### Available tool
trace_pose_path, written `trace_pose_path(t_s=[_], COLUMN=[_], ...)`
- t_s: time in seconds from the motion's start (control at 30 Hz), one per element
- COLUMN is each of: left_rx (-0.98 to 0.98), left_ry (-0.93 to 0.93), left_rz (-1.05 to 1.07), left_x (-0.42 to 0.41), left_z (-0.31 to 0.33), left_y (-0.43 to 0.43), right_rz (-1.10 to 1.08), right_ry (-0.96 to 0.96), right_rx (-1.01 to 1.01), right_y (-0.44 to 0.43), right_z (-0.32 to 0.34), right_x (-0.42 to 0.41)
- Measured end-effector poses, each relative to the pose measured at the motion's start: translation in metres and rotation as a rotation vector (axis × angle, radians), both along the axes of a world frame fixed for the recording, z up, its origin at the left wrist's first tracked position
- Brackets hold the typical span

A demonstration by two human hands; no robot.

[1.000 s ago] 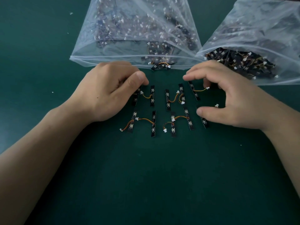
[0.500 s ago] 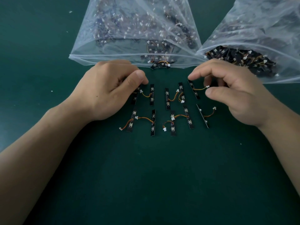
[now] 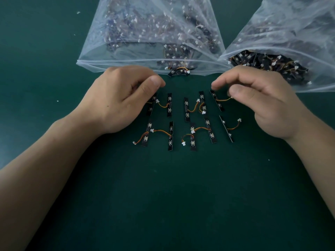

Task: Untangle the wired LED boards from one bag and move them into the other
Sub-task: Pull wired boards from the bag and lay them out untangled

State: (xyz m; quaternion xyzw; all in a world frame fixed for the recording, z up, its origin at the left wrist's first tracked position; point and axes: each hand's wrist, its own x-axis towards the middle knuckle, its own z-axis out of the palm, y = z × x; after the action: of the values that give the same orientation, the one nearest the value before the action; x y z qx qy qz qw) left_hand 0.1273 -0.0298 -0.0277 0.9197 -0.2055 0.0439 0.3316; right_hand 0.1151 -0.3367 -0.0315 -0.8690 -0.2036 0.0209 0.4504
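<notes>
Ten wired LED boards (image 3: 169, 105) lie in two rows on a green mat (image 3: 163, 196) in front of two clear bags, the left bag (image 3: 126, 42) and the right bag (image 3: 299, 33), both holding more. The left hand (image 3: 117, 102), fingers curled, covers the top-left board (image 3: 151, 109); whether it grips cannot be told. The right hand (image 3: 262, 102), well apart, pinches the top-right board (image 3: 218, 104) by its end and wire.

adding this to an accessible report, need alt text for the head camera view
A left hand and right hand curl over wired LED boards laid in two rows on a green table. A clear bag and a second bag of boards lie beyond.
</notes>
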Motion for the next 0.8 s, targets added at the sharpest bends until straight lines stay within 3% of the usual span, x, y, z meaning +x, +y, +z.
trace_pose_path(t_s=[0.27,0.5,0.7,0.8], left_rx=[0.05,0.038,0.045,0.055], left_ry=[-0.01,-0.009,0.003,0.009], left_rz=[-0.005,-0.013,-0.01,-0.002], left_x=[0.002,0.001,0.0,0.0], left_z=[-0.001,0.0,0.001,0.002], left_y=[-0.001,0.0,-0.001,-0.001], right_rz=[0.007,0.101,0.206,0.183], right_ry=[-0.034,-0.412,-0.348,-0.346], right_rx=[-0.062,-0.355,-0.49,-0.419], right_y=[0.001,0.021,0.031,0.03], right_z=[0.001,0.006,0.007,0.004], right_x=[-0.001,-0.011,-0.02,-0.019])
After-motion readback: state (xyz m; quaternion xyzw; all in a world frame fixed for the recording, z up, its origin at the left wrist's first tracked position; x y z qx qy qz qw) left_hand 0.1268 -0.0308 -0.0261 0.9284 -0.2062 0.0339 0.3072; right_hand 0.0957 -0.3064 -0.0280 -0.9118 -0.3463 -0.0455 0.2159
